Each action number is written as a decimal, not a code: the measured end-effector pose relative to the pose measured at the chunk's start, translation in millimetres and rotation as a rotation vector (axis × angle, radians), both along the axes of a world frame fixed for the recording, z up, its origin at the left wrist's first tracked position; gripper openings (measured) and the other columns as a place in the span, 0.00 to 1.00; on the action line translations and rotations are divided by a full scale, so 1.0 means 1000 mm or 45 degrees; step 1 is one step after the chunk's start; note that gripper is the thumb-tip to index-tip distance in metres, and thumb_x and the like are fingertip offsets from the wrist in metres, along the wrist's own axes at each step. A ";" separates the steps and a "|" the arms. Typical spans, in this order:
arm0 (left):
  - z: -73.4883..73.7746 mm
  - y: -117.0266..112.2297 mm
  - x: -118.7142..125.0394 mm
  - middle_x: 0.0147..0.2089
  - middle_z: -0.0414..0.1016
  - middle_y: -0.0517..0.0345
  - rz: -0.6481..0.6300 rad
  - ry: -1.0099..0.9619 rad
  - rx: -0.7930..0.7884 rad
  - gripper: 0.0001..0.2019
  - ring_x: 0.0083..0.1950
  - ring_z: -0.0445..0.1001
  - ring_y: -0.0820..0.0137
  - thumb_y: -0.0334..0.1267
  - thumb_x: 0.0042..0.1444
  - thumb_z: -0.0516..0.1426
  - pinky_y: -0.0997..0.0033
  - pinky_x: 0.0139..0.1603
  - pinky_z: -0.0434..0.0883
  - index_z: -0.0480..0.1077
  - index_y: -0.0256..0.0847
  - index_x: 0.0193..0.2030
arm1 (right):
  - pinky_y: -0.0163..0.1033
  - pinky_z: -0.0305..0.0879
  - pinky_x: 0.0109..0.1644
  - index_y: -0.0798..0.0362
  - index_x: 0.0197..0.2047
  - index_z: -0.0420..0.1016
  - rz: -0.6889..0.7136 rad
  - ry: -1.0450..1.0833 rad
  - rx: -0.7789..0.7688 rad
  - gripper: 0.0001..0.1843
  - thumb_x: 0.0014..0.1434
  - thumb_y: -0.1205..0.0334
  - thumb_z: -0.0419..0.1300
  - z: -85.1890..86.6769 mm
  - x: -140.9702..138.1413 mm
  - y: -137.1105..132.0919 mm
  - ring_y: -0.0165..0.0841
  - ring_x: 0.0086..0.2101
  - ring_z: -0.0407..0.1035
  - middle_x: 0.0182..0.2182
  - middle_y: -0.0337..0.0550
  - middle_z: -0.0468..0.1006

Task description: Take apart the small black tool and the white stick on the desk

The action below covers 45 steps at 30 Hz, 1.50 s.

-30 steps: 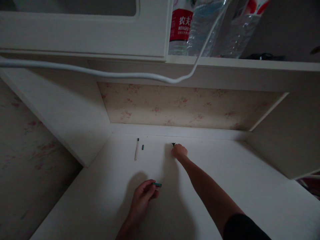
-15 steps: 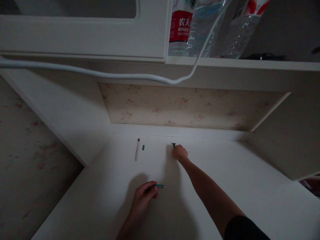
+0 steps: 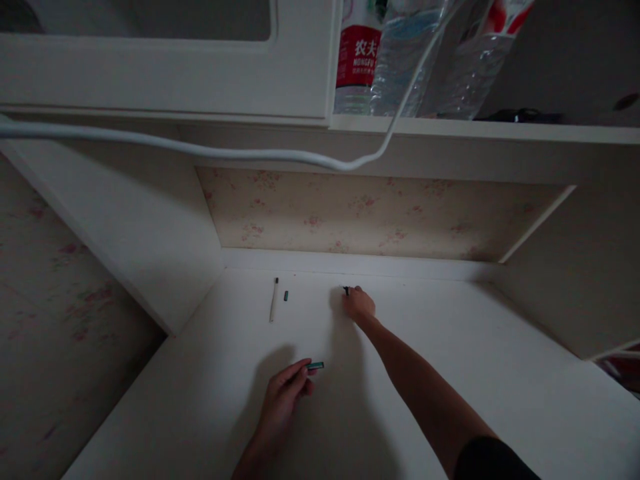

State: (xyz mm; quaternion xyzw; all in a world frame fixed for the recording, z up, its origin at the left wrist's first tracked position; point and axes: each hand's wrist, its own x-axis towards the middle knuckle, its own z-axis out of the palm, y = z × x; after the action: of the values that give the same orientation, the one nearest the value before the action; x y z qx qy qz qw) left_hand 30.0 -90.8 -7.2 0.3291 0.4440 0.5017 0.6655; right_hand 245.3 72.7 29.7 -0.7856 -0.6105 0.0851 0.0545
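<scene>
The left hand (image 3: 283, 400) is pinching a green stick (image 3: 315, 365), its long axis pointing right of the fingers; the right hand (image 3: 358, 304) is closing on a small black piece (image 3: 346, 290) just beyond.

White desk (image 3: 450, 373) with pen (image 3: 273, 300)

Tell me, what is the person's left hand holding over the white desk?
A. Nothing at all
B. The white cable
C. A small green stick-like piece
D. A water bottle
C: the left hand pinches a small green stick-like piece at its fingertips, just above the desk, while the right hand reaches toward a small black thing near the back edge.
</scene>
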 end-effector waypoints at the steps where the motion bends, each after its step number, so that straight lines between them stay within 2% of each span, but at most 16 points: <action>1: 0.000 0.000 0.000 0.41 0.78 0.45 -0.006 -0.015 -0.010 0.19 0.30 0.71 0.72 0.46 0.46 0.64 0.72 0.35 0.69 0.76 0.37 0.43 | 0.49 0.65 0.49 0.54 0.51 0.67 0.035 -0.005 0.034 0.15 0.63 0.57 0.54 0.003 -0.003 -0.001 0.37 0.46 0.67 0.49 0.47 0.69; 4: 0.003 -0.001 0.001 0.40 0.78 0.46 -0.024 -0.029 -0.021 0.19 0.30 0.72 0.72 0.45 0.45 0.64 0.72 0.35 0.69 0.76 0.36 0.42 | 0.51 0.61 0.52 0.54 0.51 0.67 0.176 0.007 0.102 0.15 0.63 0.57 0.53 0.010 -0.017 0.000 0.39 0.48 0.65 0.50 0.47 0.68; 7: 0.006 -0.003 0.001 0.36 0.78 0.48 -0.018 -0.067 -0.028 0.17 0.29 0.71 0.73 0.44 0.44 0.65 0.74 0.33 0.69 0.77 0.35 0.39 | 0.50 0.63 0.51 0.54 0.50 0.68 0.371 0.060 0.106 0.14 0.64 0.57 0.53 0.011 -0.039 0.001 0.38 0.46 0.66 0.49 0.47 0.70; 10: 0.008 -0.003 0.000 0.33 0.78 0.51 0.055 -0.206 -0.098 0.16 0.29 0.72 0.74 0.42 0.40 0.68 0.76 0.32 0.70 0.76 0.35 0.36 | 0.47 0.64 0.49 0.54 0.51 0.68 0.578 0.123 0.092 0.15 0.64 0.58 0.52 0.006 -0.069 -0.005 0.36 0.45 0.68 0.48 0.46 0.71; 13: 0.008 -0.003 -0.005 0.31 0.77 0.55 0.127 -0.368 -0.138 0.14 0.29 0.72 0.76 0.38 0.38 0.69 0.79 0.31 0.69 0.76 0.37 0.33 | 0.40 0.62 0.49 0.49 0.55 0.66 0.730 0.150 0.103 0.17 0.64 0.59 0.50 -0.003 -0.101 -0.020 0.34 0.45 0.67 0.48 0.44 0.71; 19: 0.009 -0.002 -0.009 0.28 0.75 0.59 0.156 -0.537 -0.136 0.11 0.27 0.71 0.79 0.35 0.38 0.69 0.83 0.29 0.68 0.76 0.37 0.30 | 0.51 0.57 0.49 0.42 0.62 0.55 0.806 0.131 0.178 0.23 0.64 0.52 0.45 -0.018 -0.152 -0.045 0.42 0.48 0.62 0.51 0.48 0.67; 21: 0.010 -0.001 -0.008 0.27 0.75 0.59 0.157 -0.528 -0.141 0.11 0.27 0.71 0.79 0.35 0.37 0.69 0.83 0.28 0.68 0.76 0.36 0.30 | 0.53 0.57 0.49 0.41 0.61 0.58 0.808 0.132 0.198 0.22 0.64 0.51 0.43 -0.019 -0.161 -0.045 0.43 0.48 0.62 0.51 0.49 0.67; 24: 0.009 0.001 -0.008 0.27 0.75 0.59 0.162 -0.504 -0.157 0.12 0.27 0.71 0.78 0.35 0.35 0.70 0.84 0.27 0.68 0.76 0.35 0.29 | 0.53 0.57 0.48 0.45 0.54 0.67 0.798 0.144 0.218 0.20 0.64 0.51 0.43 -0.021 -0.167 -0.042 0.44 0.47 0.62 0.49 0.50 0.68; 28: 0.006 0.002 -0.008 0.26 0.75 0.59 0.161 -0.500 -0.145 0.11 0.27 0.72 0.78 0.35 0.36 0.70 0.84 0.26 0.68 0.76 0.35 0.28 | 0.46 0.59 0.47 0.50 0.44 0.73 0.797 0.201 0.218 0.17 0.64 0.57 0.45 -0.025 -0.157 -0.043 0.41 0.45 0.64 0.45 0.49 0.71; 32: 0.006 0.004 -0.007 0.28 0.76 0.57 0.190 -0.522 -0.127 0.11 0.28 0.73 0.77 0.33 0.35 0.70 0.84 0.27 0.70 0.76 0.34 0.28 | 0.38 0.62 0.43 0.51 0.38 0.76 0.771 0.307 0.189 0.14 0.62 0.63 0.48 -0.030 -0.130 -0.064 0.36 0.39 0.69 0.39 0.47 0.74; 34: 0.007 0.005 -0.005 0.27 0.76 0.56 0.191 -0.530 -0.122 0.12 0.27 0.72 0.77 0.33 0.34 0.70 0.83 0.27 0.70 0.76 0.34 0.27 | 0.36 0.62 0.40 0.50 0.41 0.76 0.741 0.376 0.187 0.14 0.60 0.65 0.50 -0.032 -0.113 -0.083 0.35 0.36 0.70 0.37 0.46 0.75; 36: 0.009 0.006 -0.004 0.27 0.75 0.56 0.170 -0.526 -0.117 0.11 0.27 0.72 0.76 0.32 0.34 0.70 0.82 0.27 0.70 0.76 0.34 0.27 | 0.35 0.63 0.39 0.50 0.51 0.72 0.693 0.458 0.200 0.18 0.58 0.66 0.51 -0.033 -0.096 -0.103 0.35 0.36 0.71 0.38 0.46 0.75; 38: 0.010 0.006 -0.003 0.27 0.76 0.55 0.134 -0.510 -0.105 0.10 0.28 0.73 0.76 0.32 0.36 0.69 0.82 0.28 0.71 0.76 0.33 0.28 | 0.36 0.62 0.41 0.51 0.58 0.66 0.598 0.667 0.215 0.24 0.57 0.67 0.52 -0.035 -0.079 -0.121 0.36 0.37 0.70 0.40 0.47 0.76; 42: 0.009 0.006 -0.001 0.29 0.77 0.54 0.088 -0.468 -0.059 0.09 0.28 0.72 0.76 0.32 0.41 0.67 0.81 0.29 0.71 0.76 0.34 0.31 | 0.38 0.63 0.36 0.57 0.54 0.70 0.410 1.171 0.159 0.21 0.62 0.60 0.47 -0.043 -0.047 -0.145 0.35 0.31 0.70 0.29 0.44 0.77; 43: 0.009 0.005 0.000 0.30 0.77 0.53 0.082 -0.460 -0.048 0.09 0.29 0.72 0.76 0.32 0.41 0.67 0.81 0.29 0.70 0.76 0.33 0.31 | 0.37 0.62 0.34 0.58 0.55 0.69 0.367 1.327 0.135 0.22 0.63 0.57 0.47 -0.046 -0.040 -0.150 0.33 0.28 0.69 0.26 0.43 0.76; 45: 0.008 0.004 0.000 0.30 0.77 0.53 0.073 -0.448 -0.024 0.09 0.29 0.72 0.76 0.32 0.42 0.67 0.80 0.30 0.70 0.76 0.33 0.32 | 0.37 0.62 0.34 0.58 0.57 0.66 0.222 1.810 0.105 0.25 0.61 0.53 0.54 -0.052 -0.030 -0.161 0.31 0.27 0.67 0.26 0.41 0.75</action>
State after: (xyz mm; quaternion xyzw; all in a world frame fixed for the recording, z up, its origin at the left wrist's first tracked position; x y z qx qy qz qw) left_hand 30.1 -86.4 0.5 0.2172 0.3345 0.5660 0.7215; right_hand 215.0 -88.1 -22.0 -0.4856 -0.4906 0.5572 0.4616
